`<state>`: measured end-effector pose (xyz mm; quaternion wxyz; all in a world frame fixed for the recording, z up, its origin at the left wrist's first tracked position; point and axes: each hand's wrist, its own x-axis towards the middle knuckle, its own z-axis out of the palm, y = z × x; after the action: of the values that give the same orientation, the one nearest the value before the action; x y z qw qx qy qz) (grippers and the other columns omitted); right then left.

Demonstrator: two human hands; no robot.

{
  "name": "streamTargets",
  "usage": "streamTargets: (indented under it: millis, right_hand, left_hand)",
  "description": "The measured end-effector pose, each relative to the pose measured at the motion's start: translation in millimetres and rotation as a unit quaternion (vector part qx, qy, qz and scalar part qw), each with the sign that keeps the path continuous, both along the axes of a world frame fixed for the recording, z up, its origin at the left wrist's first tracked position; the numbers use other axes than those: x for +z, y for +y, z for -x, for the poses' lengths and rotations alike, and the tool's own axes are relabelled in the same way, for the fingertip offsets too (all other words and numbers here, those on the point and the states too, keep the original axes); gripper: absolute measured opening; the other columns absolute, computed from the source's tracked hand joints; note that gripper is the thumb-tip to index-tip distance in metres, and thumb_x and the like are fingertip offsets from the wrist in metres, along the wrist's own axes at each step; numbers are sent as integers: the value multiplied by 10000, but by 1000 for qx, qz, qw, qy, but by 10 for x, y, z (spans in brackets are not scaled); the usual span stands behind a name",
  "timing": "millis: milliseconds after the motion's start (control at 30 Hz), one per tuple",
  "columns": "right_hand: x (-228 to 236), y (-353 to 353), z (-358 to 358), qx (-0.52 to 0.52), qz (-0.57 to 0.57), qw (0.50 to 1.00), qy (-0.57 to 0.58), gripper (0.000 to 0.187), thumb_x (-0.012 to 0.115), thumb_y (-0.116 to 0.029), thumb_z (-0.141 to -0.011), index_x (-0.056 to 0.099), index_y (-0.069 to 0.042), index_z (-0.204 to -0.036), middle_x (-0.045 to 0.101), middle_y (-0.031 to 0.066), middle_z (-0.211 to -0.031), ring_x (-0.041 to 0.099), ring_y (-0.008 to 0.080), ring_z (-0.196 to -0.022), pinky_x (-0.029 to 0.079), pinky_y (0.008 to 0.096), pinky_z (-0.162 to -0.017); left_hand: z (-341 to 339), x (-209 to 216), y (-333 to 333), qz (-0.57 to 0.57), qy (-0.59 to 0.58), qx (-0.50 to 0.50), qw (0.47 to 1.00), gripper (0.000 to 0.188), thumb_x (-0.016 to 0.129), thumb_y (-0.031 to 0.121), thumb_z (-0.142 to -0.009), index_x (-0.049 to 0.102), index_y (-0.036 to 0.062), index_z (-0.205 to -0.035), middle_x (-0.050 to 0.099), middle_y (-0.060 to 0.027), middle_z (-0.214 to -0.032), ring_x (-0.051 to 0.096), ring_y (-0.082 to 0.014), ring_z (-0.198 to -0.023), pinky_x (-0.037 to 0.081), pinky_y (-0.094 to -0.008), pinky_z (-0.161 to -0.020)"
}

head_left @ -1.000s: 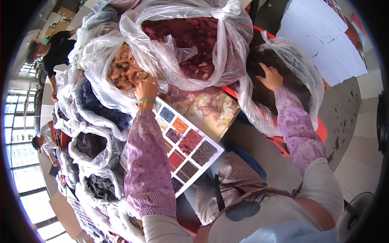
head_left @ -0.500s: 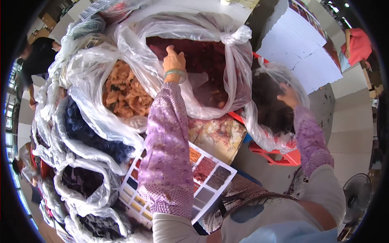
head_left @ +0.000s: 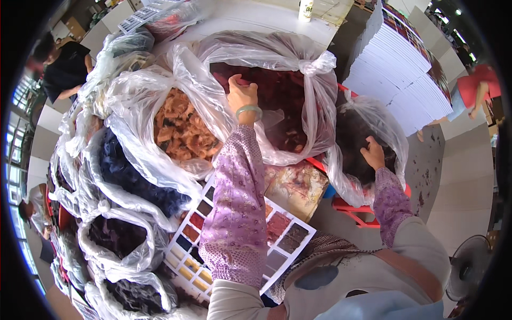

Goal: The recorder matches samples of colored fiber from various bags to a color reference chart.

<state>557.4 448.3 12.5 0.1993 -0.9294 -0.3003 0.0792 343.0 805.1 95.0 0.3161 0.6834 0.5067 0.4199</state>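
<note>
The left hand [head_left: 244, 97] curls over deep-red fluff [head_left: 288, 95], well apart from the right hand [head_left: 375, 155] over blackish fluff [head_left: 351, 133]; I can't tell whether either grips any.

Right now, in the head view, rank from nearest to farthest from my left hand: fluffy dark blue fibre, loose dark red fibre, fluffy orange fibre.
From your left hand:
1. Loose dark red fibre, right at the hand.
2. Fluffy orange fibre, to the hand's lower left.
3. Fluffy dark blue fibre, farther lower left, beyond the orange.
</note>
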Motion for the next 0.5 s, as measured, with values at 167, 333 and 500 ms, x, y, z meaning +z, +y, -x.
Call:
streamTargets:
  millis: [167, 333, 500]
  right_hand:
    - [-27, -94, -145, 65, -25, 997, -35, 429, 584, -153, -643, 480, -117, -1058, 562, 136, -657, 581, 331, -684, 447, 407, -622]
    - [218, -477, -73, 185, -124, 975, 19, 259, 559, -96, -659, 546, -114, -917, 582, 134, -684, 589, 311, -669, 457, 400, -635]
    - [248, -600, -132, 114, -62, 969, 208, 208, 569, -105, -681, 555, -77, -887, 607, 103, -664, 608, 273, -651, 471, 351, -583]
  left_hand:
    - [-59, -225, -136, -68, 79, -44, 994, 389, 585, 154, -675, 494, 109, -1051, 559, -162, -932, 539, -339, -863, 430, -431, -741]
    - [-386, -366, -184, -120, 196, 30, 973, 628, 678, 299, -684, 375, 112, -1201, 479, -189, -1092, 492, -371, -971, 413, -434, -827]
    - [-389, -418, 267, -56, 245, 52, 967, 868, 733, 186, -603, 227, 155, -1308, 485, -217, -1107, 508, -371, -987, 435, -432, -827]
